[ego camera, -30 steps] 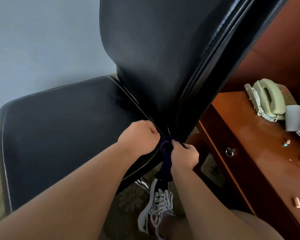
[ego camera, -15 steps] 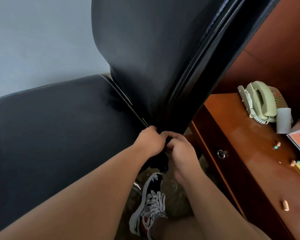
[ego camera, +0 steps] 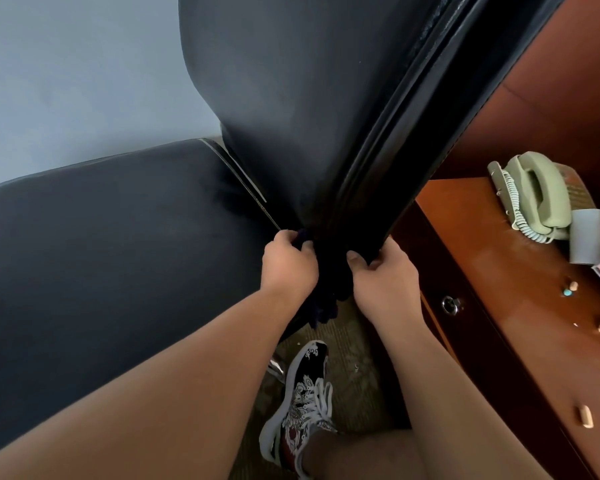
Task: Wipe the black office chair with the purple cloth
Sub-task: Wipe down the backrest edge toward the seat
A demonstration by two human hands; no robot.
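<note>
Office, wooden desk (ego camera: 520, 306), desk phone (ego camera: 537, 195), chair (ego camera: 118, 254)

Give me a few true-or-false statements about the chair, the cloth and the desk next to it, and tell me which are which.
1. The left hand grips the purple cloth where the seat of the black office chair meets its backrest. True.
2. The right hand lies flat on the wooden desk. False: it grips at the bottom edge of the chair's backrest, off the desk.
3. A pale green telephone sits on the desk, with its handset on the cradle. True.
4. The person's foot below the chair is bare. False: it wears a patterned sneaker with white laces.
</note>
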